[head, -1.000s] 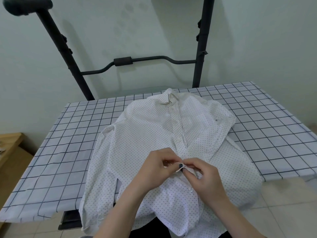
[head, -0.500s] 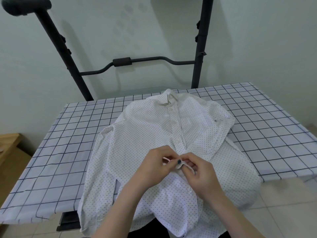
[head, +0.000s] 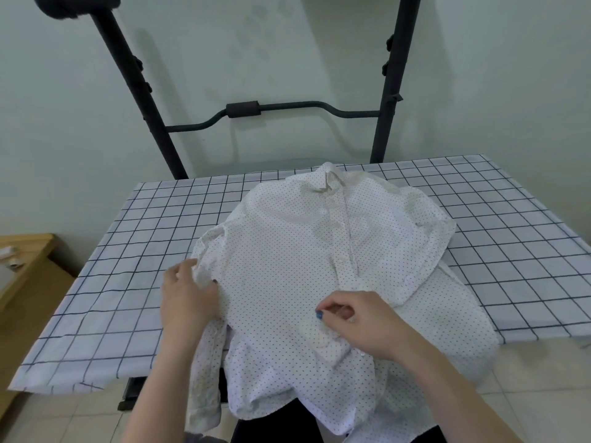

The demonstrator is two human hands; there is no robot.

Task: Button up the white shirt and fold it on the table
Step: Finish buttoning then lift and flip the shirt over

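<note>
head | left hand (head: pixel 187 298) moved off placket, grips sleeve (head: pixel 204 266) | right hand (head: pixel 358 324) still pinches shirt (head: pixel 287 251) front

1. A pale green wall (head: pixel 287 43) fills the back, plain and evenly lit.
2. A black metal frame (head: pixel 388 91) stands against it: two uprights, a bent crossbar with a padded sleeve, a padded end at top left.
3. A grid-patterned tablecloth (head: pixel 160 251) covers the table.
4. A wooden cabinet (head: pixel 28 282) sits at left.
5. The floor (head: pixel 543 394) has light tiles.
</note>
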